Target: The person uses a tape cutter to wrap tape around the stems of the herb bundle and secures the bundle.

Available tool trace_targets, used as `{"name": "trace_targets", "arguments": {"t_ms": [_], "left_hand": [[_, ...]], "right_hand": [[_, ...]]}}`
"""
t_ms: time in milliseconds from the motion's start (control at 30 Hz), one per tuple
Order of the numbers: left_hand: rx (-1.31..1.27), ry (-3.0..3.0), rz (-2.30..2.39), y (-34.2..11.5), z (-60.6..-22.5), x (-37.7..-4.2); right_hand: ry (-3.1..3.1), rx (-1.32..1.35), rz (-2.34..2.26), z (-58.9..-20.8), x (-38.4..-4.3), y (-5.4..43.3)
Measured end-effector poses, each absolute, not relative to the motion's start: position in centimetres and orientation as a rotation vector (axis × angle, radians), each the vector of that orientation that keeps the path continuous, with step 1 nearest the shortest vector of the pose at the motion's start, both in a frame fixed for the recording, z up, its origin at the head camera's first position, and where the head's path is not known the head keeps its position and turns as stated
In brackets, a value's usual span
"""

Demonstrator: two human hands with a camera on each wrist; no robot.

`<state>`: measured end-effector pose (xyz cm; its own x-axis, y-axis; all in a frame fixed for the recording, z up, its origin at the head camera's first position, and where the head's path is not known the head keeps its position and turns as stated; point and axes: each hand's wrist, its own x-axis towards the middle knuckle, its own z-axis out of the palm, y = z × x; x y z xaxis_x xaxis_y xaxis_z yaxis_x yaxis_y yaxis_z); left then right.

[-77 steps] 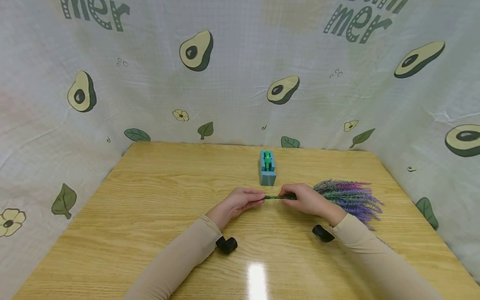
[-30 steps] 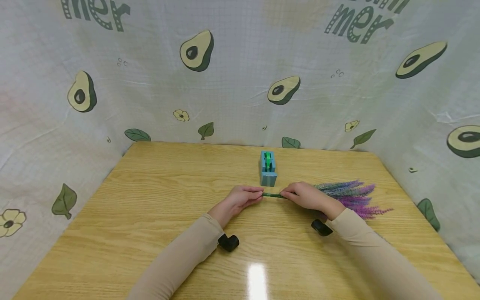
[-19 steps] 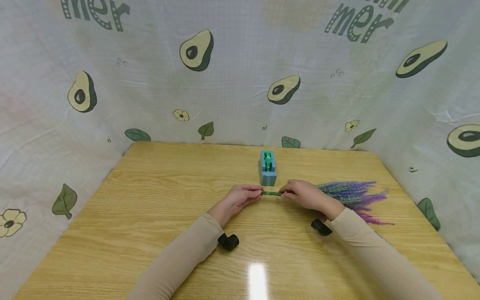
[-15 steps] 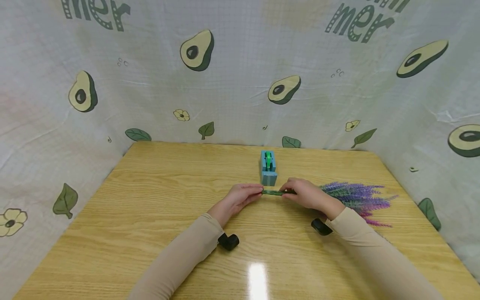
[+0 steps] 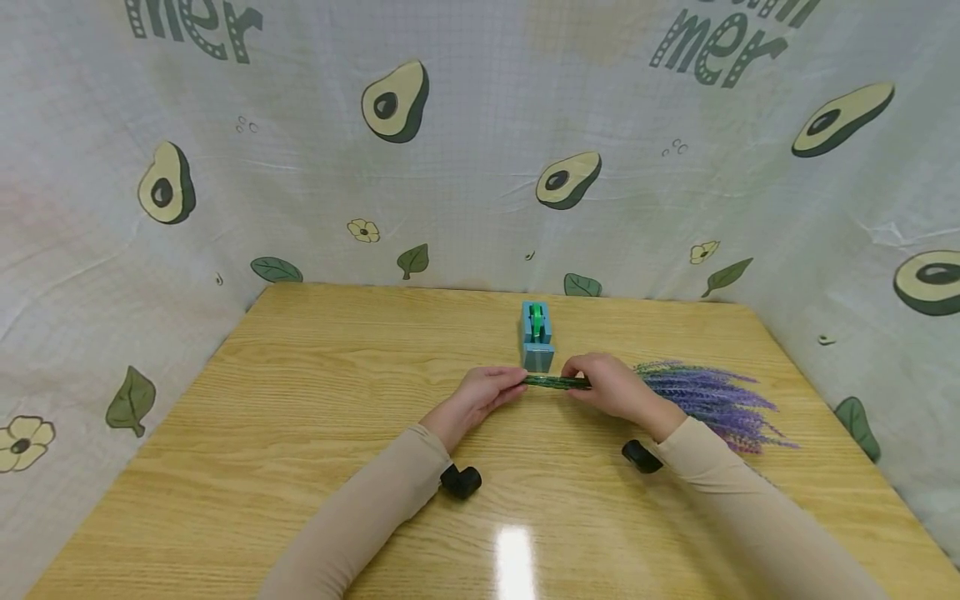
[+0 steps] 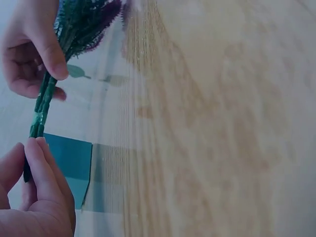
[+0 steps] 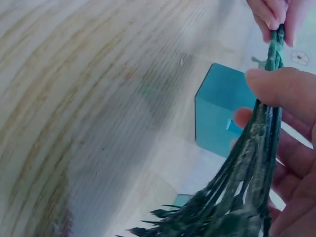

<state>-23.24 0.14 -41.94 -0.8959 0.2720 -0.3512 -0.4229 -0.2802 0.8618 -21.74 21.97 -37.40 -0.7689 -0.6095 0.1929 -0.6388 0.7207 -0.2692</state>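
Observation:
A bunch of purple lavender sprigs point(image 5: 712, 404) lies sideways between the hands, blossoms toward the right. My left hand point(image 5: 483, 398) pinches the bottom ends of the green stems point(image 5: 551, 382) between thumb and fingers. Higher up, my right hand point(image 5: 611, 387) grips the stems, its thumb across them in the right wrist view. A shiny band of green tape point(image 6: 38, 118) circles the stems in the gap between both hands. Just beyond the hands stands a blue tape dispenser point(image 5: 537, 357) holding a green tape roll point(image 5: 536, 321).
The wooden table point(image 5: 337, 358) reaches back to a hanging cloth point(image 5: 480, 217) printed with avocados. Black wrist cameras point(image 5: 461, 482) hang under both forearms, close over the tabletop.
The lavender bunch has been turned about its stems, so different blossoms face up, with more violet on top now. Both hands have shifted slightly away, toward the dispenser.

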Motion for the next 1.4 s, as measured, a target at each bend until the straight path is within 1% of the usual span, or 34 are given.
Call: {"name": "trace_targets", "arguments": {"t_ms": [200,500,800,1133,1400], "left_hand": [[-0.148,1.578,2.209,0.42,-41.74,-23.34],[-0.13,1.622,2.198,0.32,-41.97,-23.57],[-0.117,1.609,2.175,0.16,-41.9,-23.6],[-0.202,1.605,2.19,0.38,-41.67,-23.79],[-0.19,1.607,2.219,0.71,-41.51,-24.01]], "right_hand": [[-2.888,1.002,0.488,-37.63,-21.94,21.71],[-3.012,1.0,0.616,-37.61,-22.28,21.57],[-2.962,1.054,0.55,-37.5,-22.36,21.76],[-2.879,1.002,0.512,-37.63,-22.19,21.25],[-2.844,0.863,0.474,-37.86,-22.26,20.94]]}}
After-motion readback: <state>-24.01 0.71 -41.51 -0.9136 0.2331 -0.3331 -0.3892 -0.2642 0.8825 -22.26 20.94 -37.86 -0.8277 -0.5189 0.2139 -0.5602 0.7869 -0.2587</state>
